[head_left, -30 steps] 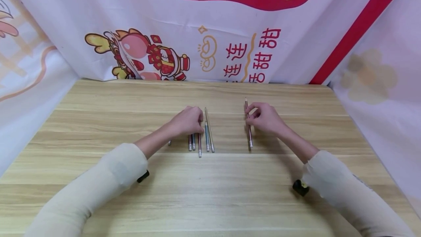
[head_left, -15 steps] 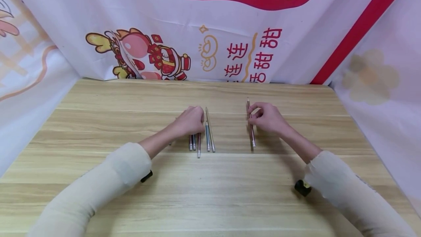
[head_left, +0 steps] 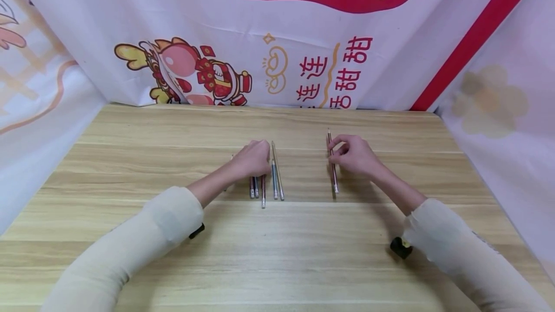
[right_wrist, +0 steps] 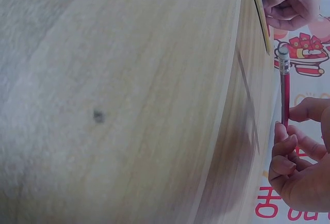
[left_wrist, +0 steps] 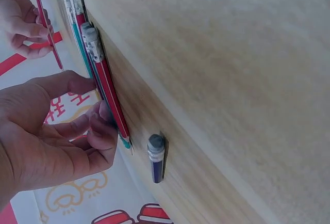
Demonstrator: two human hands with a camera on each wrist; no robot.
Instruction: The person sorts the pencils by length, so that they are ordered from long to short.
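Note:
My right hand (head_left: 353, 155) pinches a red pencil (head_left: 334, 177) between thumb and fingers, its eraser end toward me. In the right wrist view this pencil (right_wrist: 286, 90) is held off the table, its shadow apart from it. Over a group of pencils at the middle, my left hand (head_left: 252, 159) has thumb and fingers on a dark red pencil (head_left: 263, 196), seen close in the left wrist view as a red striped pencil (left_wrist: 109, 90). Just right of that hand lie a light blue pencil (head_left: 274, 182) and a gold pencil (head_left: 278, 170). My fingers hide several pencil tips.
Two dark pencils (head_left: 254, 189) show their eraser ends below the left hand. A separate dark blue pencil (left_wrist: 157, 170) lies apart, mostly hidden by the left forearm in the head view. The wooden table (head_left: 277, 254) meets a printed cloth (head_left: 277, 18) at the back.
My right hand has shifted slightly to the right with its pencil. The left hand has edged a little to the right over the group; the blue and gold pencils lie as before.

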